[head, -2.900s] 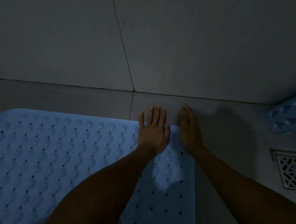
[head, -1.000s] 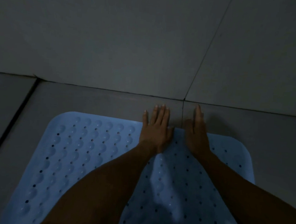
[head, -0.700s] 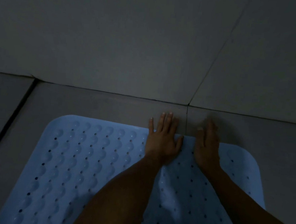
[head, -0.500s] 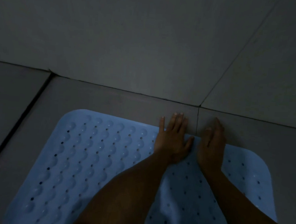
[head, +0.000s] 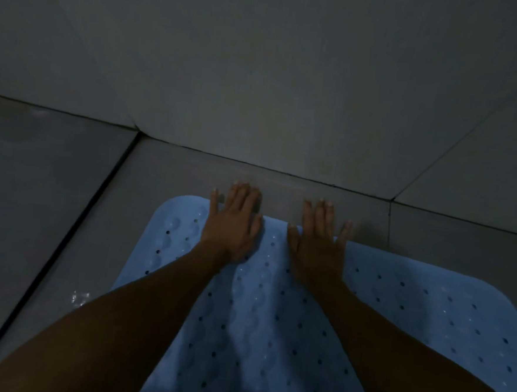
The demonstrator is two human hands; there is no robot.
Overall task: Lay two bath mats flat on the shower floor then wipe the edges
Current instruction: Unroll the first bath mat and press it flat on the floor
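bath mat (head: 273, 319) lay on shower floor (head: 160, 189) nr wall. left hand (head: 233, 227) & right hand (head: 321, 246) pressed flat on its far edge, fingers straight, gripping nothing. step looked like flattening mat 1; next prob needs 2nd mat, not in view.

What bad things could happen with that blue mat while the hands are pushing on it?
The floor tile has a wet-looking shine near the blue mat, so the mat might slide as the left hand and right hand press its far edge. It may not be stuck down yet. Only one mat shows, so the second one still needs laying.
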